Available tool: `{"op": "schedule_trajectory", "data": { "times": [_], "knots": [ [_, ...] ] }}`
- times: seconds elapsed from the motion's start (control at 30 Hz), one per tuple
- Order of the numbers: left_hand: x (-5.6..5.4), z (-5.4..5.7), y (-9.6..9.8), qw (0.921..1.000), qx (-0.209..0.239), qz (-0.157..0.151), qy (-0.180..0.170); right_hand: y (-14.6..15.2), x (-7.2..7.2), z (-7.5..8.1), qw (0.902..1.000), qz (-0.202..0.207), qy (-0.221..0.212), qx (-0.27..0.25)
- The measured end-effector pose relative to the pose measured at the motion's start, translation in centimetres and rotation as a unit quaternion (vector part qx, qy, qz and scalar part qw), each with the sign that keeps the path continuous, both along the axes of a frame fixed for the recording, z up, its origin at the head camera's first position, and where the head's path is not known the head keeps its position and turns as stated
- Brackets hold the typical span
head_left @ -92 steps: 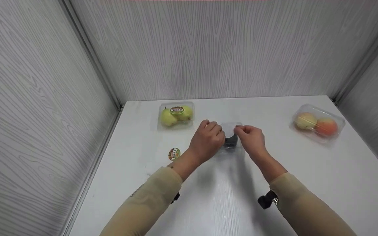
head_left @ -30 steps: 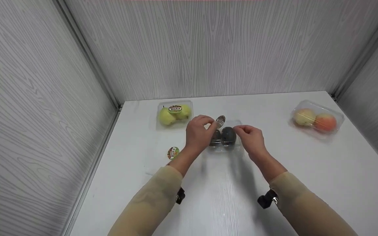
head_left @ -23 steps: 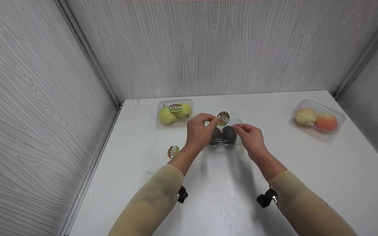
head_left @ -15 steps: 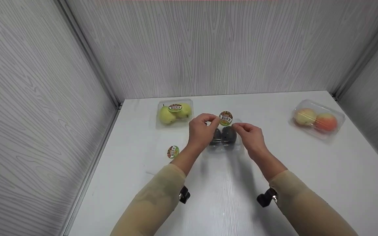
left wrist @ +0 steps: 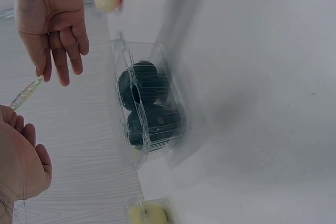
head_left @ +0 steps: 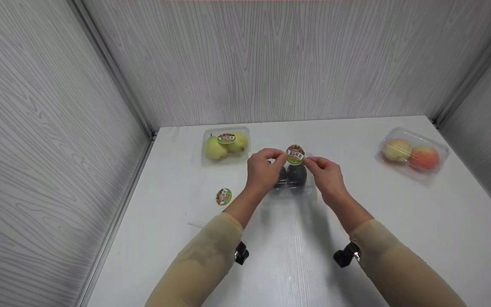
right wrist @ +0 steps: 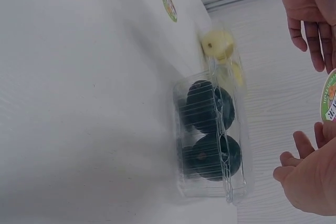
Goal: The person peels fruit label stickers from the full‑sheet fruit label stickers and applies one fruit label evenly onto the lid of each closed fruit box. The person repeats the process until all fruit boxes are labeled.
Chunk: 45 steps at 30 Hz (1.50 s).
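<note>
Holding a small round label with a green-and-red print (head_left: 295, 154) by its edges is the job right now, and both hands are in on it. The left hand (head_left: 267, 170) has the label's left rim pinched between thumb and finger, and the right hand (head_left: 326, 175) pinches the lower right rim, so it hangs in the air between them. Below it, apart from it, a clear plastic box (head_left: 307, 192) sits on the white surface (head_left: 279, 273), with dark rounded fruits (head_left: 297, 175) inside.

If you ask me, the trick is touching only the outer rim. I'd guess the back is sticky (can't see for sure), so less finger on it is better. I'd pull just enough to stop it curling, both sides level, since a hard tug could crease something that thin. Resting the forearms would probably help with shaky fingers too. I'd also turn the print to face straight before committing to anything.

Other stuff around: a matching round label (head_left: 223, 197) lies loose near the left forearm. Far left there's another clear box (head_left: 209, 133) of yellow-green pears (head_left: 215, 148) with its own oval-looking label (head_left: 226, 138) on top. Far right, one more transparent box (head_left: 418, 138) holds a pale yellow fruit (head_left: 397, 150) and an orange-red fruit (head_left: 424, 157), and I see no label on that one.
</note>
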State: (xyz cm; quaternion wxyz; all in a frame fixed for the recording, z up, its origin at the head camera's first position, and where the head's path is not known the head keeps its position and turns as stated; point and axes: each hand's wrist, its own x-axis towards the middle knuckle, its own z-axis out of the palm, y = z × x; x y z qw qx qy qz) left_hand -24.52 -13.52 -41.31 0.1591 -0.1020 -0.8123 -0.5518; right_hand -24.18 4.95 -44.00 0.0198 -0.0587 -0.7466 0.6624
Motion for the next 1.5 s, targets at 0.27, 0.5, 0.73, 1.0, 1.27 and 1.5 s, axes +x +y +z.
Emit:
{"op": "schedule_trajectory", "data": {
  "times": [0.27,0.5,0.73,1.0,1.27,1.5],
  "knots": [
    [-0.2,-1.0,-0.1,0.9974,-0.060,0.018,0.035,0.1,0.3,-0.3,0.9971,-0.014,0.050,0.055],
    [-0.5,-2.5,-0.4,0.9850,-0.153,0.030,0.073,0.0,0.8,-0.8,0.9817,-0.028,0.124,0.142],
    [-0.8,-3.1,-0.5,0.9693,-0.213,0.039,0.117,-0.3,1.2,-0.9,0.9593,-0.042,0.181,0.213],
    [-0.9,-3.5,-0.7,0.9600,-0.256,0.049,0.103,-0.6,1.1,-1.4,0.9409,-0.033,0.217,0.258],
    [-0.6,-3.4,-0.8,0.9346,-0.330,0.060,0.119,-0.8,0.7,-1.9,0.9084,-0.041,0.270,0.317],
    [-0.8,-3.7,-0.9,0.9229,-0.361,0.067,0.117,-0.9,0.5,-1.8,0.8993,-0.037,0.250,0.357]
  ]
}}
